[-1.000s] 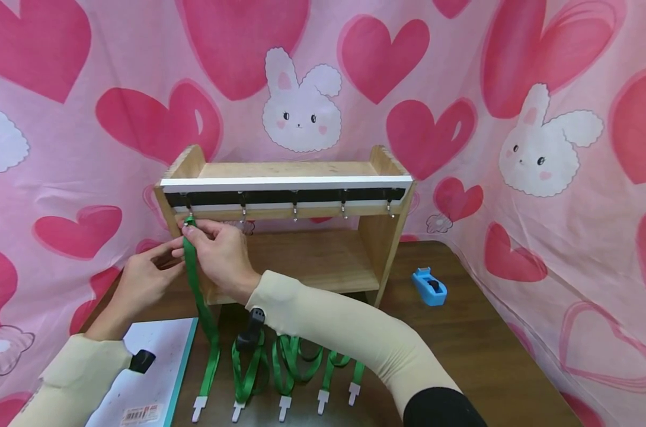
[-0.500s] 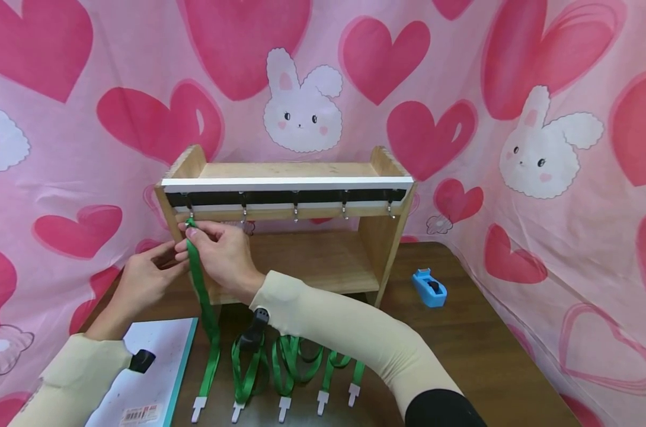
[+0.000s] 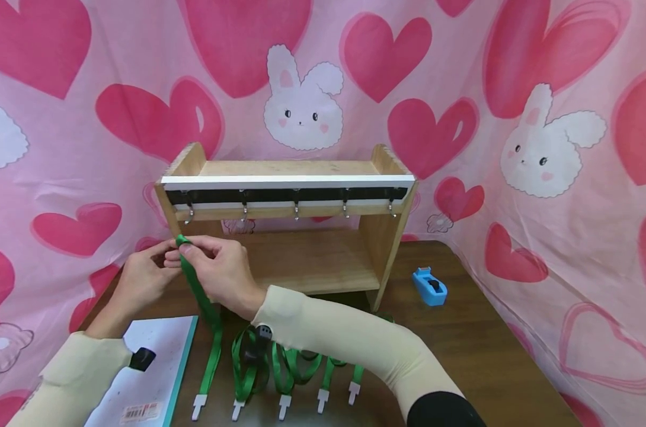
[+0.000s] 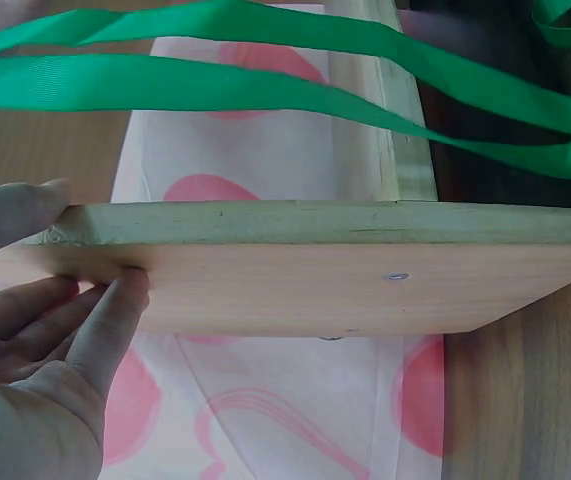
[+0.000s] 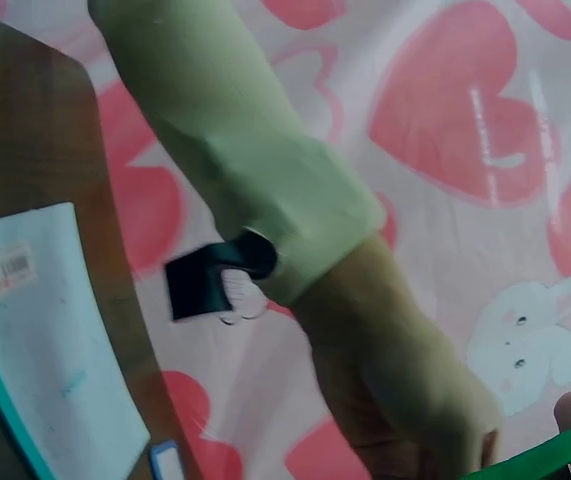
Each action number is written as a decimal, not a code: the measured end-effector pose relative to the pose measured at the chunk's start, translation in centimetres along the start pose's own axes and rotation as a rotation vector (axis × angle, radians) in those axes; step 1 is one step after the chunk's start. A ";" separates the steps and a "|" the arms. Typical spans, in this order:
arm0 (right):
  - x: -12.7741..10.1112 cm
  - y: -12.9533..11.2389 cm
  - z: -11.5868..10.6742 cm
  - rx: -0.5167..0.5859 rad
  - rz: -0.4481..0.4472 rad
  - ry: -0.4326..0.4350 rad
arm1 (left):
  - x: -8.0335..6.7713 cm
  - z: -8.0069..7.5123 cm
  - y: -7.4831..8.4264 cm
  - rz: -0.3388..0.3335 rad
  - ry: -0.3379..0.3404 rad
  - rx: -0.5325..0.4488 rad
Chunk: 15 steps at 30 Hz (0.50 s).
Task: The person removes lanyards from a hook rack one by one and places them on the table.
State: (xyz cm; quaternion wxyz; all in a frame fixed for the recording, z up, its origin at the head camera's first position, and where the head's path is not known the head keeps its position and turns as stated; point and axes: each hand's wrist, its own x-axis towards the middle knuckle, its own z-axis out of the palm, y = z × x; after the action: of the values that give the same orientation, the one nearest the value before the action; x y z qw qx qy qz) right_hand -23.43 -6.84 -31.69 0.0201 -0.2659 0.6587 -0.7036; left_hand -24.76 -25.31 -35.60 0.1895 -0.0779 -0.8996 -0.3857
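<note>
My right hand (image 3: 224, 273) pinches the looped top of a green lanyard (image 3: 211, 332) just below and in front of the leftmost metal hook (image 3: 190, 213). The strap hangs down to the table, where its white clip (image 3: 199, 406) lies. My left hand (image 3: 141, 281) is at the left side of the wooden shelf (image 3: 312, 261). In the left wrist view, that hand (image 4: 55, 400) grips the edge of the side panel (image 4: 295, 270), thumb on the edge and fingers against the outer face. Two strands of lanyard (image 4: 165, 82) cross above the panel there.
Several more green lanyards (image 3: 243, 379) with white clips lie at the front of the table, partly behind my right sleeve. A blue tape dispenser (image 3: 429, 287) stands on the right. A white booklet (image 3: 163, 338) with a barcode sticker lies at front left. Several metal hooks line the shelf front.
The lanyard's top end has dropped from the leftmost hook's tip to below it, leaving the hook bare. My right hand moved slightly down with it; my left hand has hardly moved.
</note>
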 end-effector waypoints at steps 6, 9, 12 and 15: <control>-1.8 1.2 0.2 -0.087 0.003 -0.016 | 0.0 -0.1 0.0 -0.055 -0.039 -0.045; -2.9 1.8 0.3 0.004 0.015 -0.110 | 0.1 -0.1 0.1 -0.066 -0.041 -0.062; -4.1 2.4 0.4 0.101 0.047 -0.208 | 0.1 0.0 0.2 -0.057 -0.041 -0.064; -5.4 2.7 0.6 0.112 0.089 -0.238 | 0.1 0.1 0.3 -0.029 -0.034 -0.056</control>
State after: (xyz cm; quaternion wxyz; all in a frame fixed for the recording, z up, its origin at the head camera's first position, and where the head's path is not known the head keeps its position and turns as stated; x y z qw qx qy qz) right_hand -19.45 -5.75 -36.09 0.1441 -0.3164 0.6224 -0.7012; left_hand -24.84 -25.04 -35.41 0.1664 -0.0767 -0.8925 -0.4122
